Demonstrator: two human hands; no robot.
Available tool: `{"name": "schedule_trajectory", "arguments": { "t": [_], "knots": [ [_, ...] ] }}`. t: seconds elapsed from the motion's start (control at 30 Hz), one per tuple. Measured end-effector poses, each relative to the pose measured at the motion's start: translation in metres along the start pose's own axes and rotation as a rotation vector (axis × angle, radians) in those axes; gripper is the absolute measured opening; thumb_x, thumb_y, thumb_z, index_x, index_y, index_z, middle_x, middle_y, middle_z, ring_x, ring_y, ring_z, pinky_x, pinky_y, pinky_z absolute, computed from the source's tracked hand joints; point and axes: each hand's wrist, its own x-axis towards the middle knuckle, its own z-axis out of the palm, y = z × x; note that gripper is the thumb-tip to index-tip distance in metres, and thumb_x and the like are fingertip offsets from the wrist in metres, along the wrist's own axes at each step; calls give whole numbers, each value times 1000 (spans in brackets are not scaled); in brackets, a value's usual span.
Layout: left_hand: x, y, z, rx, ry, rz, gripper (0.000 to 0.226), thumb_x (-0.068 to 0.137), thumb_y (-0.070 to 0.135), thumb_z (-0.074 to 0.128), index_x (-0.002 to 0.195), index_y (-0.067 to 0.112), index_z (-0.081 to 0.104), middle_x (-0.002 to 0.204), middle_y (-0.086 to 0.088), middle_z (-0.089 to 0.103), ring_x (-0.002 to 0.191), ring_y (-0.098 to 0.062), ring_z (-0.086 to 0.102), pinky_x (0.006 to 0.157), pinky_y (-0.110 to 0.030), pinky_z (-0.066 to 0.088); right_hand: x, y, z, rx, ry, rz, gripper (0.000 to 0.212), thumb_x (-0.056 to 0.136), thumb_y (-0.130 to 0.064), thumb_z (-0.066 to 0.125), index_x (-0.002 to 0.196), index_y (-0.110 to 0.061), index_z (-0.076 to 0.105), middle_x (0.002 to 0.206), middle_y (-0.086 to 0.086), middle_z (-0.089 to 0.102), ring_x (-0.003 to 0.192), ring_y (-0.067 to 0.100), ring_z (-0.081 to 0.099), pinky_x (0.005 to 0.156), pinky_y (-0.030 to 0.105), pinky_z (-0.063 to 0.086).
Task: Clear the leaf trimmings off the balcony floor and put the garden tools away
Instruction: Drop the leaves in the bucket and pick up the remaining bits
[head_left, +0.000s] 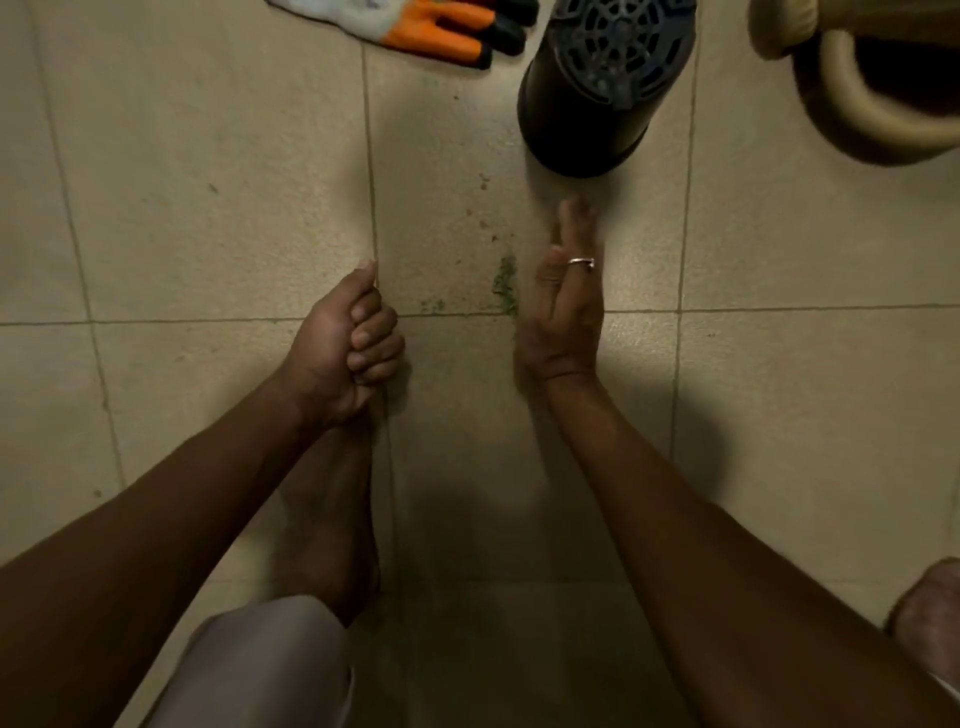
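Observation:
A small line of green leaf trimmings (505, 285) lies on the beige tiled floor (208, 208), with finer specks scattered just beyond it. My right hand (566, 306) stands on its edge right beside the trimmings, fingers straight and blurred, a ring on one finger. My left hand (347, 345) is curled into a fist to the left of the trimmings; whether it holds anything is hidden. Garden gloves (431, 26), white with orange and black fingers, lie on the floor at the top.
A black plastic plant pot (587, 109) lies tipped on its side just beyond my right fingertips, its slotted base facing me. A tan clay pot (852, 119) sits at the top right. My bare foot (332, 519) and bent knee are below my left hand.

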Motion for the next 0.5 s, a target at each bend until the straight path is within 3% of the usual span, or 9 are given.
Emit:
{"name": "schedule_trajectory", "arguments": {
  "t": [0.13,0.33,0.5],
  "knots": [
    [-1,6,-11,-42,18,22,59,106,44,42,51,25,39,38,9,28,27,-3,24,35,-15,8,-4,-14,32,-70,-21,-22,50,107,-22,27,151,-1,39,160,15,37,152,28,26,126,44,16],
    [2,8,-14,-100,53,8,63,107,44,40,48,23,39,38,8,27,26,-3,22,35,-13,9,-10,-60,92,-2,-115,-99,52,104,-21,29,145,7,45,155,23,41,149,37,31,126,41,15],
    [1,10,-25,-148,41,14,60,106,44,41,50,24,39,38,8,28,27,-4,23,32,-12,14,10,-67,75,119,-182,-102,50,105,-19,29,148,6,40,158,22,36,152,34,25,124,55,18]
  ]
}}
